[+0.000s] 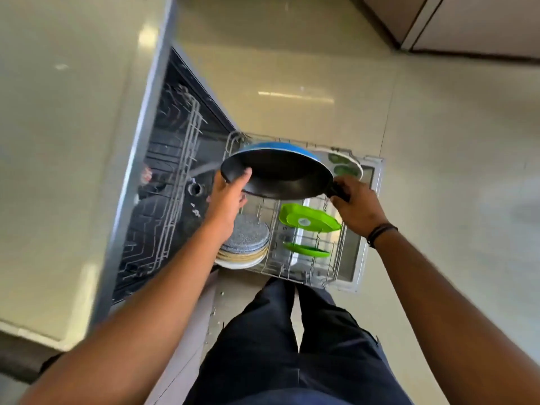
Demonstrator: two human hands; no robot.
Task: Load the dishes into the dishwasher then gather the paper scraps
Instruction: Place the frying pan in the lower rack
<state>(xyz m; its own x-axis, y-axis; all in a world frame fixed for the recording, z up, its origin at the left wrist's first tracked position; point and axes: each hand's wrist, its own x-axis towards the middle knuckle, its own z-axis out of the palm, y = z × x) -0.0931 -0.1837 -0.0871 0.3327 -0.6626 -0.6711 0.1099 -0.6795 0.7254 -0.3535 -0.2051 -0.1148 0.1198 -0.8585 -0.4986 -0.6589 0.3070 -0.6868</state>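
A black frying pan [277,172] with a blue outside hangs tilted over the pulled-out lower rack [333,264] of the open dishwasher [163,182]. My left hand [229,197] grips the pan's left rim, thumb on the inside. My right hand [358,207] is wrapped round the pan's black handle [340,192]. In the rack stand a stack of grey-speckled and cream plates [245,244], two green plates [309,219], and a white plate with green spots [343,165] behind the pan. No paper scraps show clearly.
A pale countertop [67,141] runs along the left above the dishwasher. The dishwasher door [355,247] lies open under the rack. Glossy beige floor tiles [438,171] spread to the right, with cabinet bases [467,27] at the top right. My legs stand just before the rack.
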